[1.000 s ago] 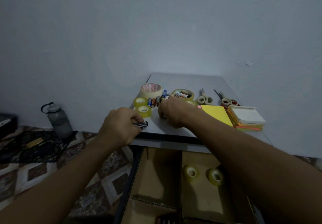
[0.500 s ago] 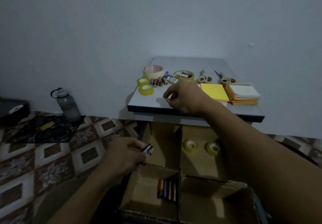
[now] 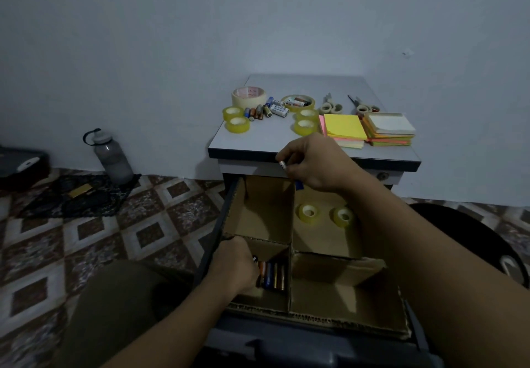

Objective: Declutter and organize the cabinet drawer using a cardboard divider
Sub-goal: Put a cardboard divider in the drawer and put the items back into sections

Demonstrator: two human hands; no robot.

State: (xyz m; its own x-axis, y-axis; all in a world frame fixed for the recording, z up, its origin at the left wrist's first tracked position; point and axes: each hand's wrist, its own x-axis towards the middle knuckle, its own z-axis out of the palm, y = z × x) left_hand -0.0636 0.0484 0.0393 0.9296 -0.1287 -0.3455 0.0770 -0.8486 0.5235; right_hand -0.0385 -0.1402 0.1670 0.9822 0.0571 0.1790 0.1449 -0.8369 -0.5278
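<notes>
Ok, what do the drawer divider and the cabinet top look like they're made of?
Divider: brown corrugated cardboard, matte; fluted cut edges show along the front. Cabinet top: smooth pale grey, probably laminate over board, with a dark edge band; the core is not visible.

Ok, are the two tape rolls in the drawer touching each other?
Apart. The head view shows bare cardboard between the left tape roll and the right tape roll in the drawer's far right compartment.
</notes>
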